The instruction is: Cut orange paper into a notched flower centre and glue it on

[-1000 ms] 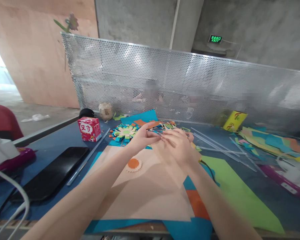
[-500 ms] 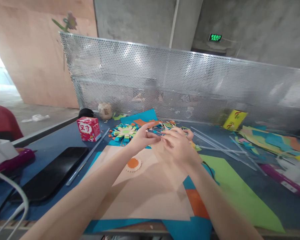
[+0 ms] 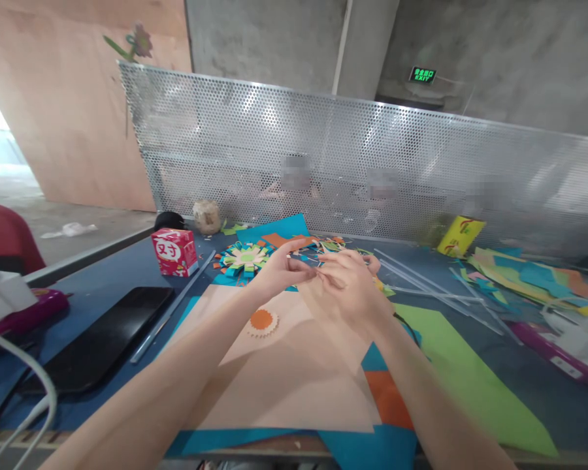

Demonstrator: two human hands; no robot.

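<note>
My left hand (image 3: 285, 269) and my right hand (image 3: 349, 281) meet above the far part of a pale peach sheet (image 3: 284, 391), fingertips pinched close together. Whatever lies between them is too small or too hidden to name. Below my left wrist, on the sheet, is a round cutout (image 3: 263, 321) with an orange centre and a pale toothed rim. A layered flower of fringed strips (image 3: 245, 257) in green, cream, blue and orange lies just beyond my left hand. Behind both hands are an orange piece (image 3: 290, 241) and a blue sheet (image 3: 274, 228), with small scraps around them.
On the left are a black phone (image 3: 102, 339), a clear glue stick (image 3: 174, 307) and a red box (image 3: 174, 252). To the right lie a green sheet (image 3: 470, 372), several clear sticks (image 3: 426, 284) and a purple glue gun (image 3: 558, 356). A perforated metal screen (image 3: 333, 156) borders the table's back.
Both hands stay almost in place, with only a slight shift of the right fingers. The things on the table lie as before.
</note>
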